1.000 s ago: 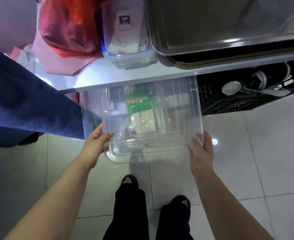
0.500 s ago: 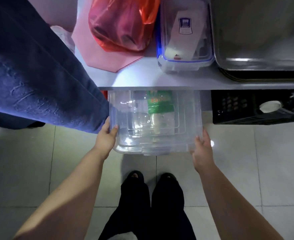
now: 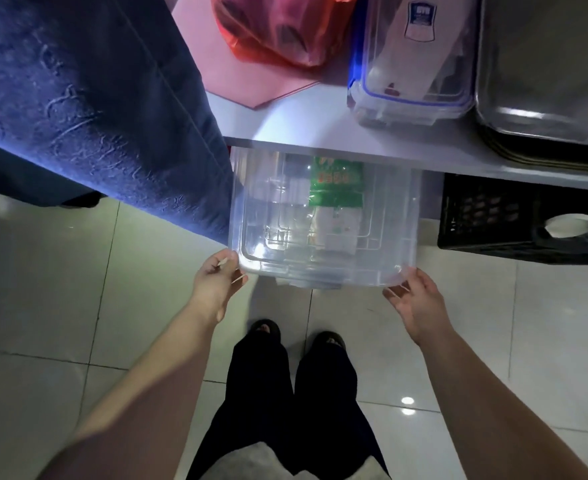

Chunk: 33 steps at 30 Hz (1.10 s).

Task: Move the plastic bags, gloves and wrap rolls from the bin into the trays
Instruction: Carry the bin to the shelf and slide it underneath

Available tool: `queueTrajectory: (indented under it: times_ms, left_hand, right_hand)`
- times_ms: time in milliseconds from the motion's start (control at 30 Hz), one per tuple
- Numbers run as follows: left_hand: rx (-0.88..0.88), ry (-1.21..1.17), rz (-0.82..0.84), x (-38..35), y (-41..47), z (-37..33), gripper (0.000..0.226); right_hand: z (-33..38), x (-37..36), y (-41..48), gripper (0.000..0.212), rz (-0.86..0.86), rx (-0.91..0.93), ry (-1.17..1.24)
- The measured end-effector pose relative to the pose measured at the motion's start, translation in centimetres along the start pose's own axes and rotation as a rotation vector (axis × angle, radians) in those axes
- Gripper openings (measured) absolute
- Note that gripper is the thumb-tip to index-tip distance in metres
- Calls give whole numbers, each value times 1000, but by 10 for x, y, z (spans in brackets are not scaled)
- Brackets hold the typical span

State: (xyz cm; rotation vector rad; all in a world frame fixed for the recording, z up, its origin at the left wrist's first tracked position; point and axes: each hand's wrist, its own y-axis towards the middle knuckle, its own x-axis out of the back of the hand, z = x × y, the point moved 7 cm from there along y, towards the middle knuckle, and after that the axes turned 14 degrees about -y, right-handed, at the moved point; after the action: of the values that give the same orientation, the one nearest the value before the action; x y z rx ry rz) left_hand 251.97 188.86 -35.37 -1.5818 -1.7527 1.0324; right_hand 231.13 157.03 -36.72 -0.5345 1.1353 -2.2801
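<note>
Left hand (image 3: 216, 282): fingers curled against the near left corner; a real grip cannot be told.
Right hand (image 3: 415, 301): fingers spread, tips at the near right corner.
Bin (image 3: 320, 271): between both hands, far half under the table (image 3: 303, 133).
Green packet (image 3: 335, 188): inside, beyond the hands.
Handling: probably light, stiff, slippery; take it under the rim, both corners.

Glossy pale floor tiles (image 3: 78, 306) under white table (image 3: 303, 126)

Clear bin (image 3: 382, 258) half under table (image 3: 306, 133); left hand (image 3: 216, 284) curled beside front corner, right hand (image 3: 415, 303) spread opposite.
</note>
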Motion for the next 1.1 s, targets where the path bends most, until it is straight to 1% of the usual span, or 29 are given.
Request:
queueTrajectory:
  times_ms: [67, 100, 133, 167, 200, 233, 267, 300, 333, 367, 433, 500, 533, 567, 667, 700, 733, 767, 867, 900, 933, 967, 1000, 1033, 1067, 1100]
  left_hand:
    - [-109, 77, -28, 0, -6, -4, 35]
    - [-233, 194, -69, 2, -14, -11, 46]
    - [-423, 375, -106, 2, -24, -21, 54]
    - [-663, 596, -93, -4, -37, -30, 57]
    - [-905, 804, -12, -17, -52, -34, 56]
    - [-1083, 984, 128, -32, -62, -28, 54]
    - [-1173, 1138, 289, -47, -67, -16, 54]
    - [-1212, 1273, 429, -59, -69, 0, 55]
    - [-1232, 1389, 535, -70, -68, 15, 58]
    - [-1246, 1492, 601, -79, -66, 29, 61]
    - [-1248, 1626, 613, -91, -59, 41, 64]
    - [-1222, 1674, 572, -95, -53, 40, 62]
    - [-1205, 1676, 565, -96, -51, 40, 61]
    - [-1189, 1670, 570, -96, -50, 39, 59]
    - [-1144, 1684, 593, -97, -50, 39, 69]
    - [-1144, 1686, 587, -98, -50, 38, 70]
    - [-1153, 1679, 571, -100, -51, 37, 67]
    - [-1166, 1661, 550, -102, -53, 35, 62]
    - [-1214, 1613, 506, -109, -56, 31, 50]
    - [-1227, 1603, 505, -110, -57, 31, 49]
    - [-1238, 1596, 507, -110, -57, 32, 48]
    - [-1246, 1590, 510, -110, -57, 32, 48]
    - [-1249, 1587, 512, -109, -57, 33, 48]
    - [-1248, 1587, 512, -108, -56, 33, 48]
    - [-1242, 1592, 510, -108, -56, 34, 48]
    - [-1235, 1600, 508, -109, -56, 35, 47]
  right_hand:
    - [-17, -9, -6, 34, -21, -100, 118]
    - [-27, -17, -12, 35, -14, -164, 176]
    - [-35, -28, -17, 32, 12, -220, 228]
    - [-42, -38, -22, 25, 32, -266, 263]
    - [-46, -50, -25, 19, 65, -293, 294]
    - [-48, -62, -28, 25, 93, -304, 316]
    - [-49, -76, -29, 34, 127, -319, 326]
    - [-49, -90, -31, 36, 152, -337, 321]
    - [-51, -103, -33, 30, 160, -361, 317]
    - [-53, -112, -35, 27, 145, -397, 306]
    - [-62, -121, -34, 25, 100, -429, 272]
    - [-67, -119, -39, 20, 68, -423, 191]
    - [-67, -117, -42, 24, 73, -402, 183]
    - [-66, -116, -46, 30, 91, -386, 229]
    - [-59, -119, -56, 50, 170, -384, 560]
    - [-55, -119, -59, 52, 199, -372, 578]
    - [-51, -118, -62, 52, 234, -342, 517]
    - [-47, -115, -64, 50, 255, -301, 390]
    - [-38, -101, -71, 34, 213, -109, -138]
    - [-30, -93, -72, 29, 145, 30, -343]
    - [-14, -86, -75, 26, 46, 253, -573]
    - [4, -87, -80, 27, -42, 529, -808]
    - [17, -94, -86, 33, -103, 803, -1040]
    - [24, -104, -87, 46, -135, 1018, -1244]
    - [27, -112, -82, 60, -131, 1133, -1413]
    - [29, -120, -75, 70, -109, 1175, -1539]
